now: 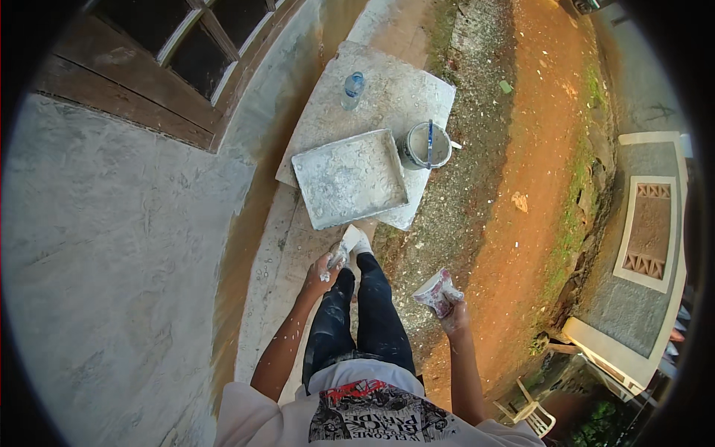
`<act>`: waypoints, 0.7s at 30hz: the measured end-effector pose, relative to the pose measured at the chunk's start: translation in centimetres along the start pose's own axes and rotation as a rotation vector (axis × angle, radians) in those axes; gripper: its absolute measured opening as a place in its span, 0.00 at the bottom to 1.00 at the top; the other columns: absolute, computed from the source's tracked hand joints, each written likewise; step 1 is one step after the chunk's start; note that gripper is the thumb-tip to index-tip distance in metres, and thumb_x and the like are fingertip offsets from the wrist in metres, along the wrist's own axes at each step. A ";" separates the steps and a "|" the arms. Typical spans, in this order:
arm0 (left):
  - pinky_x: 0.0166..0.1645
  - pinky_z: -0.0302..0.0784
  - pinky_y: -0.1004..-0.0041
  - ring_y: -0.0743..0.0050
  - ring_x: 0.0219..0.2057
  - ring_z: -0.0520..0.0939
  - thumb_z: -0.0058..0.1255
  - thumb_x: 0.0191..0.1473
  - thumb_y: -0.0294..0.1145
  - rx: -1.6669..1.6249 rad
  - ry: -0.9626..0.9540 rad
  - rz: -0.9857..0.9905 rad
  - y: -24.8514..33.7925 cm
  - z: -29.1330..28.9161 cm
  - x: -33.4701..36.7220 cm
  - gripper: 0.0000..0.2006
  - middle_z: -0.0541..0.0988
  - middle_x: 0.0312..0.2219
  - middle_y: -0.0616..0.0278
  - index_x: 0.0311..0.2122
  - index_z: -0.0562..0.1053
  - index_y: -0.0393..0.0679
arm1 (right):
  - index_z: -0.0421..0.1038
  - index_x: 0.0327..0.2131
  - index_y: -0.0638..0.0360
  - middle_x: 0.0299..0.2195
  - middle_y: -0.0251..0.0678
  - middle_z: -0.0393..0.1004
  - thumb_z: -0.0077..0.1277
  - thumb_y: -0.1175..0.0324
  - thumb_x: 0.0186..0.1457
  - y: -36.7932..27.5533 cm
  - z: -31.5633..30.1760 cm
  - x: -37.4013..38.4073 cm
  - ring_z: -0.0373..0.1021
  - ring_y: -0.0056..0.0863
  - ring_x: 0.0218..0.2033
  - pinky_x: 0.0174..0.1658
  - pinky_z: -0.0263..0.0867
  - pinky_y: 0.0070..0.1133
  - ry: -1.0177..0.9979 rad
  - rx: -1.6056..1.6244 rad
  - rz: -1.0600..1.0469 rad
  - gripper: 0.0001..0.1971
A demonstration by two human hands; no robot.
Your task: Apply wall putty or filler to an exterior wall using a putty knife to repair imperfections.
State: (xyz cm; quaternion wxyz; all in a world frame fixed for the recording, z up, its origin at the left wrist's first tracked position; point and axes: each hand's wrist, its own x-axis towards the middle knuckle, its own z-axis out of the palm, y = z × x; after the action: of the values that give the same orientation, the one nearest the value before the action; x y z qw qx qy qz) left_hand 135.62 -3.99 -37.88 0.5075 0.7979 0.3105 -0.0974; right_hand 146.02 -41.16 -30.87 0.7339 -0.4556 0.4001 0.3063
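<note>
My left hand (322, 273), smeared with white, is closed around a putty knife (347, 243) whose pale blade points away from me toward the tray. Out to the right, my right hand (455, 319) grips a broad scraper (438, 290) with reddish patches and a white, flared end; its exact kind is hard to make out. Just beyond my left hand lies a shallow rectangular tray (350, 179) coated with whitish plaster. A bucket (415, 147) touches or nearly touches the tray's right side, with a blue strip across its mouth.
Tray and bucket rest on a plaster-stained board (313, 127), along with a clear plastic bottle (352, 91). A grey plastered wall (126, 246) and a wooden-framed window (197, 56) rise on my left. Gravel and an orange dirt path (532, 171) run along the right.
</note>
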 end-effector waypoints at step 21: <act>0.45 0.74 0.56 0.40 0.39 0.78 0.54 0.49 0.41 0.093 -0.006 0.127 -2.7 14.1 25.1 0.20 0.78 0.34 0.39 0.42 0.73 0.35 | 0.65 0.47 0.65 0.44 0.39 0.72 0.43 0.69 0.59 0.5 0.7 17.6 0.70 0.32 0.45 0.49 0.67 0.30 0.003 -0.294 -0.247 0.14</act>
State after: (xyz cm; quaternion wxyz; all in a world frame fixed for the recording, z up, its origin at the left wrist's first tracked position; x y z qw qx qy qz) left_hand 156.07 -5.51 -58.33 0.4758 0.8384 0.2528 -0.0818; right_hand 154.50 -38.79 -46.13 0.6909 -0.6039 0.2931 0.2685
